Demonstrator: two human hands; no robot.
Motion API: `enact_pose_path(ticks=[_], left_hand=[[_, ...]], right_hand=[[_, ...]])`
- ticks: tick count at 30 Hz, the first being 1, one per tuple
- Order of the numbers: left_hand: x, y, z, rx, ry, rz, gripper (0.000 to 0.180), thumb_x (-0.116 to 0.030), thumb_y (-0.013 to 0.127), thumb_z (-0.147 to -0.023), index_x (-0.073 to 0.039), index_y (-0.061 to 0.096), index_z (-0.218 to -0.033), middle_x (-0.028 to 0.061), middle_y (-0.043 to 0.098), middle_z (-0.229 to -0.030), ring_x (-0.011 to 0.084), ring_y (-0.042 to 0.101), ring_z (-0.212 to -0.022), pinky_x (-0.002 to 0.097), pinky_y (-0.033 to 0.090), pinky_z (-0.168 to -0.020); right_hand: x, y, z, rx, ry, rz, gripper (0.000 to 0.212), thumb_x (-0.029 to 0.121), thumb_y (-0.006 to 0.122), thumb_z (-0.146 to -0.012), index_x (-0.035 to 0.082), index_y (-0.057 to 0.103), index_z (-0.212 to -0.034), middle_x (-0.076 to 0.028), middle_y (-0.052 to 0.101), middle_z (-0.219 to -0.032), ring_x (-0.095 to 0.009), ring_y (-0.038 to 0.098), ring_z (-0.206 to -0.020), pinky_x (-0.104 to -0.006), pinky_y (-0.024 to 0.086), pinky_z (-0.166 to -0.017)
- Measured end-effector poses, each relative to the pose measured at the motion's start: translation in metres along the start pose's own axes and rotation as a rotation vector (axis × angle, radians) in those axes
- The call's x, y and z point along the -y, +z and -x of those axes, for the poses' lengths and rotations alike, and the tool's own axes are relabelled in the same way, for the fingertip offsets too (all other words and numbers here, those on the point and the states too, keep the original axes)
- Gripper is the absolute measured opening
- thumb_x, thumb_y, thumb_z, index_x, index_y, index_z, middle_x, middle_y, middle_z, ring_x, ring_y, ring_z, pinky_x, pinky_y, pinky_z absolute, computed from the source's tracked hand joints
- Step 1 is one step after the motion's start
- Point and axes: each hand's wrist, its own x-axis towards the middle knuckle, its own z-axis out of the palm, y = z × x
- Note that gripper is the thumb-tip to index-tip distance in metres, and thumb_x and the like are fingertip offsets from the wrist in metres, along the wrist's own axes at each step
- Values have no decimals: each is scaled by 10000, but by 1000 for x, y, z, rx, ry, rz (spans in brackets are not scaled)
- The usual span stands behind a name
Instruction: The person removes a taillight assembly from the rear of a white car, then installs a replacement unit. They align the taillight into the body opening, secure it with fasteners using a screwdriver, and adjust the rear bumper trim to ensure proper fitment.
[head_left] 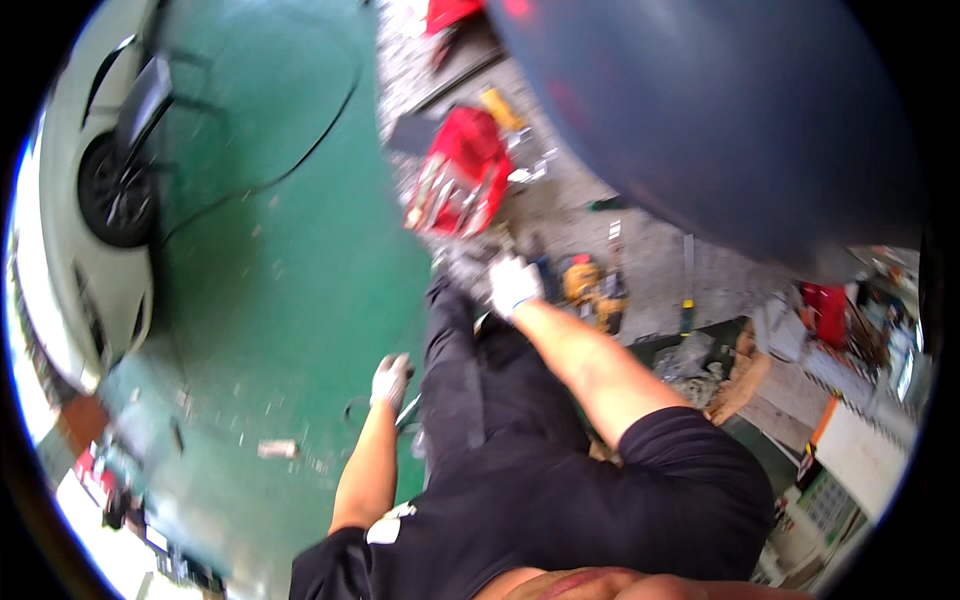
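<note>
My left hand point(390, 380), in a white glove, hangs low over the green floor beside my left leg. Its fingers look curled, and a thin silver rod point(408, 411) shows close to it; whether the hand grips the rod is unclear. My right hand point(514, 283), also in a white glove, reaches onto the cluttered grey work surface point(650, 265). Blur smears its fingers, so their hold cannot be made out. Just beyond it lies a red tool pouch point(468, 155) with several silver tools. To its right sits a yellow and black power tool point(580, 278).
A large dark rounded body point(720, 110) overhangs the work surface. At the far left stands a pale car point(60, 270), and a black cable point(300, 160) crosses the floor. A screwdriver-like tool point(687, 290), crumpled clear plastic point(690, 358) and torn cardboard point(742, 375) lie to the right.
</note>
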Motion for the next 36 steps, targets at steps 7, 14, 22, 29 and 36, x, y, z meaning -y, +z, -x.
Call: enact_pose_path(ticks=[7, 14, 22, 29, 36], left_hand=[[-24, 11, -38, 57, 31, 158, 482, -352, 652, -1062, 0, 622, -1390, 146, 769, -1079, 254, 746, -922, 376, 585, -782], [7, -23, -54, 36, -123, 155, 389, -340, 646, -1057, -60, 599, -1324, 119, 727, -862, 211, 655, -662, 335, 500, -579], [25, -45, -58, 22, -216, 193, 279, -331, 632, -1082, -117, 547, -1239, 129, 687, -775, 240, 622, -574, 356, 441, -486], [-11, -12, -57, 17, -114, 198, 338, -317, 651, -1092, -59, 592, -1302, 126, 737, -880, 211, 680, -678, 316, 503, -566], [-27, 10, -52, 51, -83, 233, 347, -330, 660, -1078, -57, 608, -1286, 116, 739, -907, 215, 696, -739, 346, 531, -629]], right_hand=[[-4, -4, 2, 23, 45, -192, 629, 370, 777, -916, 145, 625, -1484, -170, 601, -1510, -343, 599, -1367, -529, 522, -1006], [0, -10, 2, 62, 101, -173, 510, 312, 609, -1026, 192, 627, -1521, -194, 569, -1571, -344, 630, -1341, -525, 522, -999], [2, -11, 2, 60, 112, -207, 492, 287, 534, -1073, 205, 624, -1550, -217, 564, -1573, -365, 626, -1344, -540, 510, -1019], [0, -8, 3, 51, 110, -182, 508, 292, 553, -1066, 207, 614, -1563, -218, 567, -1564, -371, 618, -1351, -552, 512, -1016], [-4, -16, 6, 78, 90, -196, 523, 283, 619, -1012, 203, 618, -1529, -192, 605, -1489, -366, 627, -1335, -543, 538, -990]])
